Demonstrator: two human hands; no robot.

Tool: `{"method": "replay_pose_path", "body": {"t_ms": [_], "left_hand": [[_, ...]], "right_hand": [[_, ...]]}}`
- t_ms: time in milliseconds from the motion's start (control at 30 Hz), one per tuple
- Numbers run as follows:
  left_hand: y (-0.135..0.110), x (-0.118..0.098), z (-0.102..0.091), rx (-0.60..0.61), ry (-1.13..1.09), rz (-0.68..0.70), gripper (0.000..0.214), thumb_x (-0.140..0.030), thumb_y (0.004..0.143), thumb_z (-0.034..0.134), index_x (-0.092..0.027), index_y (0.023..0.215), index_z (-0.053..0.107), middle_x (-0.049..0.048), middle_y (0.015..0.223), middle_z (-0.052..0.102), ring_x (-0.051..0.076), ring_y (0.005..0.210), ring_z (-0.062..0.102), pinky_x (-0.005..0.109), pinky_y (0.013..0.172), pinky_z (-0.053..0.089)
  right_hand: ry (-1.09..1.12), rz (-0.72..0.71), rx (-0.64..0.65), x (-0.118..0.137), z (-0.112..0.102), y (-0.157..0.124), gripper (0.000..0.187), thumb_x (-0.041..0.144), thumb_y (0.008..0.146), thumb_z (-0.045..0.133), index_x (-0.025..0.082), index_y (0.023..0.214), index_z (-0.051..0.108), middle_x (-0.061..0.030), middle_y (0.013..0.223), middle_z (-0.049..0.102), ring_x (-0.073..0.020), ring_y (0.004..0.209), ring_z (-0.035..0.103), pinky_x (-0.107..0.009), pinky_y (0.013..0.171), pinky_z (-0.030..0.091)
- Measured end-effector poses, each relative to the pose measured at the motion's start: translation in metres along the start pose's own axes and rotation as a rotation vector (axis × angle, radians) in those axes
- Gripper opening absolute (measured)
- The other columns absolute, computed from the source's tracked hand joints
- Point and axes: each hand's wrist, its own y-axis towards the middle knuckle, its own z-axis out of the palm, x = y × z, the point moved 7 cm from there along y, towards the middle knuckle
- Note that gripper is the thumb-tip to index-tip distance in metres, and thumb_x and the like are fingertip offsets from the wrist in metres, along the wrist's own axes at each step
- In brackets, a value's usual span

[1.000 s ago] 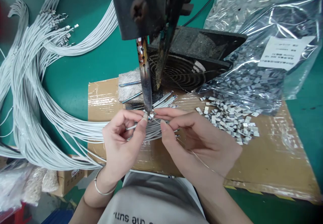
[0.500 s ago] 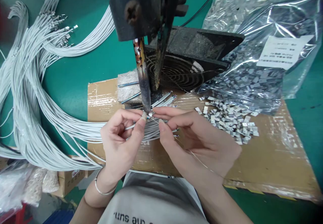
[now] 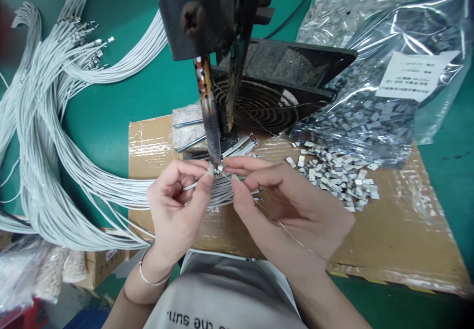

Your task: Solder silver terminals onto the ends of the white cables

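My left hand (image 3: 181,205) pinches the end of a white cable (image 3: 190,186) between thumb and forefinger, right under the tip of a soldering iron (image 3: 210,126) mounted point down. Thin solder wire (image 3: 292,236) runs across the palm of my right hand (image 3: 289,205) and out between its thumb and fingers. The free end of that wire reaches the iron's tip. A small metal connector (image 3: 219,167) sits at the tip, against my right fingertips; its exact join with the cable is too small to make out. Below lies a bundle of white cables (image 3: 222,198).
Cardboard (image 3: 385,230) covers the work spot. Loose metal connectors (image 3: 344,176) lie to the right, before a clear plastic bag (image 3: 381,116) of more. A black fan (image 3: 259,102) stands behind the iron. Long white cables (image 3: 48,171) fill the left side of the green table (image 3: 122,22).
Hardly anything differs. Both hands keep their places at the iron's tip, and the whole view has shifted very slightly.
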Motion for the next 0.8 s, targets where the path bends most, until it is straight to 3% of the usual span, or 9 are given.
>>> {"method": "replay_pose_path", "body": {"t_ms": [133,567,800], "left_hand": [[0.0008,-0.0003,0.0007,0.0,0.003,-0.004,0.01,-0.016,0.092,0.082,-0.02,0.084,0.076,0.0054,0.091,0.082,0.014,0.068,0.07,0.022,0.051,0.05],[0.0018,-0.0014,0.0025,0.009,0.009,-0.016,0.014,-0.01,0.089,0.08,-0.019,0.08,0.076,-0.0001,0.088,0.082,0.006,0.059,0.055,0.017,0.05,0.042],[-0.0035,0.0011,0.0038,0.049,0.019,-0.012,0.013,-0.01,0.09,0.078,-0.019,0.082,0.074,0.001,0.089,0.081,0.009,0.066,0.063,0.017,0.053,0.044]], "right_hand": [[0.012,-0.004,0.004,0.0,0.0004,0.0001,0.021,0.004,0.092,0.073,0.025,0.089,0.07,-0.0042,0.112,0.086,-0.0222,0.104,0.083,-0.037,0.093,0.067],[0.023,0.034,0.018,-0.003,-0.0004,-0.0012,0.021,0.005,0.092,0.073,0.025,0.088,0.069,-0.0024,0.115,0.085,-0.0205,0.108,0.082,-0.034,0.097,0.065],[-0.019,0.014,0.033,-0.0026,-0.0035,-0.0036,0.02,0.006,0.095,0.072,0.024,0.087,0.068,-0.0016,0.11,0.084,-0.0182,0.101,0.082,-0.032,0.093,0.064]]}}
